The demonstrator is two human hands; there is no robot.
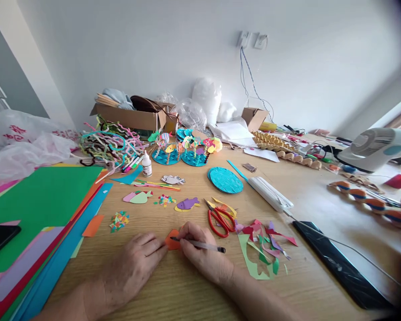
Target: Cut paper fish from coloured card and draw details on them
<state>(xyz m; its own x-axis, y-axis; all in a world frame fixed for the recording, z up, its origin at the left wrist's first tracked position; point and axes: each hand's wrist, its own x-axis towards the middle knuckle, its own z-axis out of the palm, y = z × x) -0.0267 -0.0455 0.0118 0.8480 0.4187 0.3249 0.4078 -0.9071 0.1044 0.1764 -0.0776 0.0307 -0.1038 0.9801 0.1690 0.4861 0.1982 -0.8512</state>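
Note:
A small piece of orange paper (171,244) lies on the table between my hands. My left hand (135,263) rests flat with its fingertips at the paper's left edge, holding nothing. In my right hand (202,258) is a pen (209,246), its tip touching or just over the orange paper; the fingers hide the paper's right part. Beyond my hands lie a purple paper fish (187,204), a pink and green paper fish (137,197) and a white paper fish (173,179). Red-handled scissors (219,221) lie just past my right hand.
Coloured paper sheets (53,191) are stacked at left. Confetti (119,221), a glue bottle (147,165), blue discs (226,179) and pipe cleaners (110,142) lie farther back. Paper scraps (263,243), a black strip (341,265) and a white power strip (270,194) are at right.

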